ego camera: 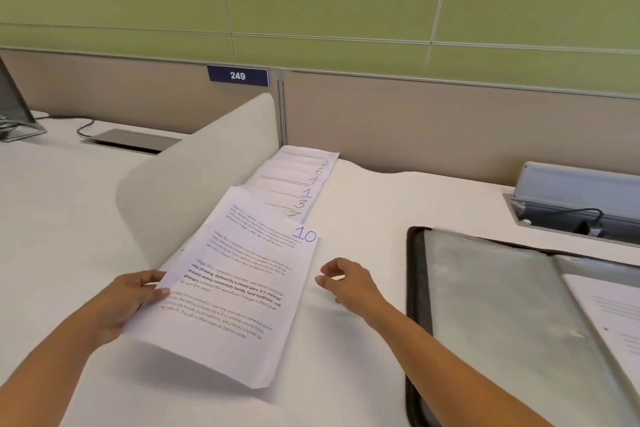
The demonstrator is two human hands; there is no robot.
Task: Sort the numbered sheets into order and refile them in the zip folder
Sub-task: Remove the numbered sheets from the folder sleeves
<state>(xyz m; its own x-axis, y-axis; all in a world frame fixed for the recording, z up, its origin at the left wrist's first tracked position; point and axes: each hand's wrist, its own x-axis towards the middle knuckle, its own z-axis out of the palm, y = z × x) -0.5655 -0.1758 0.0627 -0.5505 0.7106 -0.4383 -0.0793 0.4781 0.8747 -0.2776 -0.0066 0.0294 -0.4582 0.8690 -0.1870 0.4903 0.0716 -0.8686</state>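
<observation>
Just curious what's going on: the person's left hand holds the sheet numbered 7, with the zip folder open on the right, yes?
Not quite: in the head view the left hand holds the sheet numbered 10, not 7. The zip folder does lie open on the right.

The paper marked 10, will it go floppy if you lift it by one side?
Probably floppy: the sheet marked 10, held by the left hand at one edge, bends near its lower corner. It looks thin and light, so a push would likely slide it.
</observation>
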